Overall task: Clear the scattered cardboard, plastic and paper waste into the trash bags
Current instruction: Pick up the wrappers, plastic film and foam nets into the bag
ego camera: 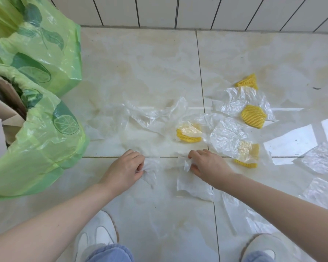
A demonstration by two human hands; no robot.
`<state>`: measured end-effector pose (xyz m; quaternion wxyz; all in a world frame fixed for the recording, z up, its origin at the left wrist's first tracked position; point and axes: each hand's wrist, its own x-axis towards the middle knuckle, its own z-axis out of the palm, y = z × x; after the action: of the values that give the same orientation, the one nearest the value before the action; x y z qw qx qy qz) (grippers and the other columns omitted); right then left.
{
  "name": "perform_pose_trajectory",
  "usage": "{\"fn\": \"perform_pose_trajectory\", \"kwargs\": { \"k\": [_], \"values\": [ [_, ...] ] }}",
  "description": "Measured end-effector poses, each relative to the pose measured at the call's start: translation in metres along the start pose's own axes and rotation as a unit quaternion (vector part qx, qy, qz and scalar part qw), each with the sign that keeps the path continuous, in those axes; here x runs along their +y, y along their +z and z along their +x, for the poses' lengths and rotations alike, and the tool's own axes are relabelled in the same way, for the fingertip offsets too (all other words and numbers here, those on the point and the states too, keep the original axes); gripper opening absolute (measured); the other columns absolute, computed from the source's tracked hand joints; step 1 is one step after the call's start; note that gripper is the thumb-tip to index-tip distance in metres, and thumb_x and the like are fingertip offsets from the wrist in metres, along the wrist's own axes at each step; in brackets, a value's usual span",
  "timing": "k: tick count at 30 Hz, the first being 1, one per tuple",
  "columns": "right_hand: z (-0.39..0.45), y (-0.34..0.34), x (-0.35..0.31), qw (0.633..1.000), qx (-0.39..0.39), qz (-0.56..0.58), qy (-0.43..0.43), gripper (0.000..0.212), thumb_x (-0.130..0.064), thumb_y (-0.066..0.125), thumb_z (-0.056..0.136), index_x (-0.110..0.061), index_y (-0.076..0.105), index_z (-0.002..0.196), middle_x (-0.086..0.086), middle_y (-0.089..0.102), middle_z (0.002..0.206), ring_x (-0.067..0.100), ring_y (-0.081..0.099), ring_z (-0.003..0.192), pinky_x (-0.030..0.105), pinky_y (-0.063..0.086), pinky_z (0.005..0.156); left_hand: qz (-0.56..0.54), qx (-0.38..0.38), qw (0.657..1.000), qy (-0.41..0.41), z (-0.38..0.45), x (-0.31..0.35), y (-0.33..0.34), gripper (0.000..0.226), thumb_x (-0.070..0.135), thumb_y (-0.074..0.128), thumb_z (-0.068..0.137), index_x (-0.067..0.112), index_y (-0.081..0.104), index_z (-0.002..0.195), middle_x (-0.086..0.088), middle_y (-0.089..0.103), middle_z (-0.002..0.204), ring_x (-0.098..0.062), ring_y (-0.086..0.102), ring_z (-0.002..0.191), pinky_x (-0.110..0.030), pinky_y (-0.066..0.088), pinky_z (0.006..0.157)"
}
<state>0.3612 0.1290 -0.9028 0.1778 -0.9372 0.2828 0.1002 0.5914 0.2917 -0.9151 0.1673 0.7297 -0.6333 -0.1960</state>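
Both hands pinch the near edge of one thin plastic sheet (151,129) on the floor: left hand (126,168) and right hand (206,164). Left of the sheet stands a green trash bag (45,140); bare tiles (140,59) lie beyond it.

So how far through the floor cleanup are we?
Done: cardboard already sits in the near green trash bag. In hand: the left hand and right hand each pinch the clear plastic sheet. Left: yellow foam nets and crumpled plastic wraps still lie scattered on the floor tiles. Roughly midway, I'd judge.
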Motion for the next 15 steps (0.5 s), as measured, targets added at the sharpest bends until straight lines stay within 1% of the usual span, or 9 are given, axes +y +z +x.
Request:
{"fn": "perform_pose_trajectory", "kwargs": {
  "k": [2, 4, 6, 8, 10, 11, 13, 14, 15],
  "values": [
    [0.001, 0.0, 0.0, 1.0, 0.004, -0.008, -0.011, 0.023, -0.024, 0.043, 0.093, -0.015, 0.05, 0.114, 0.003, 0.06, 0.096, 0.023, 0.052, 0.093, 0.03, 0.039, 0.069, -0.013, 0.005, 1.0, 0.001, -0.002, 0.0, -0.002, 0.034, -0.005, 0.071, 0.061, 0.014, 0.042, 0.064, 0.006, 0.042, 0.066, -0.009, 0.033, 0.07, -0.026, 0.033, 0.062],
    [0.0, -0.002, 0.0, 1.0, -0.006, -0.004, -0.017, 0.025, -0.025, 0.047, 0.091, -0.015, 0.052, 0.114, 0.003, 0.058, 0.1, 0.023, 0.05, 0.095, 0.029, 0.039, 0.072, -0.022, 0.015, 1.0, -0.008, -0.005, 0.0, -0.004, 0.036, -0.008, 0.068, 0.062, 0.015, 0.041, 0.066, 0.008, 0.039, 0.068, -0.008, 0.032, 0.069, -0.025, 0.032, 0.061],
    [-0.003, -0.005, 0.0, 0.999, -0.027, 0.003, -0.027, 0.028, -0.03, 0.055, 0.088, -0.016, 0.054, 0.112, 0.003, 0.052, 0.105, 0.023, 0.047, 0.097, 0.027, 0.038, 0.076, -0.027, 0.028, 0.999, -0.029, -0.006, -0.001, -0.007, 0.038, -0.009, 0.064, 0.065, 0.018, 0.038, 0.07, 0.008, 0.039, 0.071, -0.008, 0.032, 0.069, -0.025, 0.032, 0.061],
    [-0.007, -0.008, -0.001, 0.998, -0.037, 0.01, -0.042, 0.031, -0.032, 0.061, 0.082, -0.016, 0.056, 0.108, 0.002, 0.047, 0.107, 0.022, 0.042, 0.098, 0.024, 0.035, 0.079, -0.037, 0.041, 0.996, -0.064, -0.007, -0.001, -0.012, 0.034, -0.007, 0.061, 0.07, 0.019, 0.039, 0.077, 0.007, 0.041, 0.077, -0.01, 0.035, 0.071, -0.025, 0.034, 0.062],
    [-0.009, -0.014, -0.006, 0.998, -0.04, 0.035, -0.045, 0.028, -0.031, 0.063, 0.08, -0.015, 0.056, 0.103, 0.001, 0.047, 0.106, 0.021, 0.043, 0.097, 0.023, 0.036, 0.079, -0.065, 0.053, 0.991, -0.103, -0.006, 0.002, -0.019, 0.03, -0.006, 0.059, 0.073, 0.016, 0.048, 0.091, 0.006, 0.045, 0.09, -0.012, 0.043, 0.078, -0.026, 0.038, 0.068],
    [-0.009, -0.018, -0.009, 0.997, -0.046, 0.055, -0.036, 0.025, -0.03, 0.063, 0.081, -0.016, 0.054, 0.099, 0.0, 0.051, 0.102, 0.021, 0.046, 0.094, 0.025, 0.04, 0.077, -0.08, 0.062, 0.988, -0.119, -0.006, 0.002, -0.022, 0.036, -0.006, 0.06, 0.074, 0.015, 0.051, 0.102, 0.006, 0.046, 0.098, -0.01, 0.045, 0.084, -0.023, 0.038, 0.072],
    [-0.008, -0.026, -0.017, 0.993, -0.067, 0.092, -0.008, 0.02, -0.025, 0.061, 0.082, -0.019, 0.046, 0.094, 0.001, 0.057, 0.089, 0.023, 0.053, 0.083, 0.033, 0.046, 0.069, -0.096, 0.074, 0.982, -0.141, -0.005, 0.001, -0.027, 0.054, -0.006, 0.061, 0.075, 0.014, 0.051, 0.123, 0.005, 0.048, 0.113, -0.006, 0.047, 0.097, -0.013, 0.033, 0.082],
    [-0.007, -0.029, -0.021, 0.992, -0.069, 0.105, 0.001, 0.02, -0.021, 0.059, 0.083, -0.019, 0.044, 0.095, 0.002, 0.059, 0.085, 0.025, 0.054, 0.078, 0.037, 0.047, 0.066, -0.095, 0.081, 0.98, -0.153, -0.005, 0.0, -0.028, 0.057, -0.005, 0.062, 0.075, 0.011, 0.051, 0.128, 0.002, 0.052, 0.119, -0.009, 0.05, 0.105, -0.011, 0.031, 0.087],
    [-0.006, -0.032, -0.026, 0.991, -0.064, 0.117, 0.001, 0.023, -0.019, 0.058, 0.083, -0.02, 0.043, 0.099, 0.003, 0.061, 0.085, 0.025, 0.055, 0.077, 0.039, 0.047, 0.064, -0.092, 0.092, 0.977, -0.169, -0.005, -0.001, -0.03, 0.054, -0.004, 0.064, 0.076, 0.007, 0.054, 0.128, -0.003, 0.057, 0.124, -0.016, 0.054, 0.112, -0.012, 0.031, 0.093]
  ]
}}
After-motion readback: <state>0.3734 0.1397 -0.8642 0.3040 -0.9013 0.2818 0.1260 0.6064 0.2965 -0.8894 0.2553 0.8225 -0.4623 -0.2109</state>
